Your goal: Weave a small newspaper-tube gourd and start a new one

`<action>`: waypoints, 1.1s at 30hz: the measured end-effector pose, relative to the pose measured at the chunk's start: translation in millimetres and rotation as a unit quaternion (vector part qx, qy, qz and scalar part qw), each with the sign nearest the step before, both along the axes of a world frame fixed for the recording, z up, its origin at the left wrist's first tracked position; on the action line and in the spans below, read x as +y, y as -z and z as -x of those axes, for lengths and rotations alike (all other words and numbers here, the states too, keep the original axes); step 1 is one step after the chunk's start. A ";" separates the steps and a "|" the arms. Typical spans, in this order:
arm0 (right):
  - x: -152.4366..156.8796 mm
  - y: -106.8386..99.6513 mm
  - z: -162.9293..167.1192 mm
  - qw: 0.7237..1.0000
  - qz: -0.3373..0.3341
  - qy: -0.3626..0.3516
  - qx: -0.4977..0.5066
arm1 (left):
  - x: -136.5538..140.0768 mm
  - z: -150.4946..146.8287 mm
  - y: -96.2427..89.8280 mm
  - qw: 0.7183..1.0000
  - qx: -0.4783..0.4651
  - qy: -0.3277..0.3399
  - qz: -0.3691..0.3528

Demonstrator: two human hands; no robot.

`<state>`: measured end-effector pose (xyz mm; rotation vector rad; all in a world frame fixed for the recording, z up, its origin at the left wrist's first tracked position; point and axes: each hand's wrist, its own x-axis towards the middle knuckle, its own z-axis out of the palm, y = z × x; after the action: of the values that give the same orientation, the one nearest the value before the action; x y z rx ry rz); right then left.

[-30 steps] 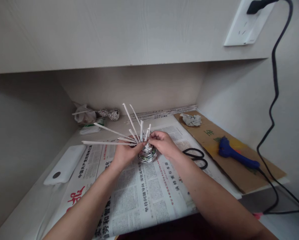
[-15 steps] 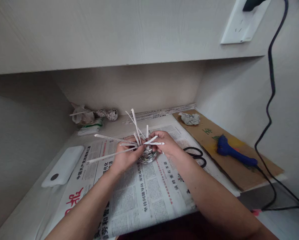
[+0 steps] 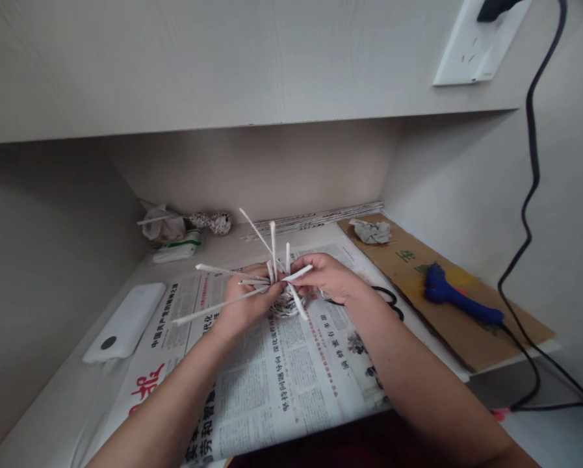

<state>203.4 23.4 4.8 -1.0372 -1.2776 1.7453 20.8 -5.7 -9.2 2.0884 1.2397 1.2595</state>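
Right hand (image 3: 323,276) is pinching the white paper tubes (image 3: 273,250) near their base, its fingers nearly together, while the left hand (image 3: 249,296), just beside it, is gripping the round woven piece (image 3: 284,307) sitting between both. One tube (image 3: 298,303) is now slanting down over the piece's front (half a second ago it was pointing sideways), so the tubes are seemingly being folded over in turn. Newspaper (image 3: 252,383) is lying beneath both hands; black scissors (image 3: 393,298) are showing partly behind the right forearm.
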 end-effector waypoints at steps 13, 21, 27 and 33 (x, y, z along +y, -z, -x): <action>-3.0 1.5 1.7 0.996 -0.062 -0.042 -0.041 | 1.4 0.7 2.0 1.000 0.007 0.011 0.023; -1.8 8.3 0.3 0.992 -0.105 -0.053 -0.054 | 0.7 1.7 -3.2 0.991 -0.080 0.028 0.103; 1.2 7.9 1.7 0.992 -0.104 -0.056 -0.048 | 8.4 24.9 -9.5 0.972 -0.044 0.184 0.142; 0.6 8.5 2.5 0.992 -0.095 -0.082 -0.019 | 10.3 32.1 -16.1 0.967 0.004 0.232 0.107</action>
<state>200.9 24.0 -3.6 -0.8808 -1.5593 1.6902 -11.3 4.6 6.9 2.0613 0.7785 0.8646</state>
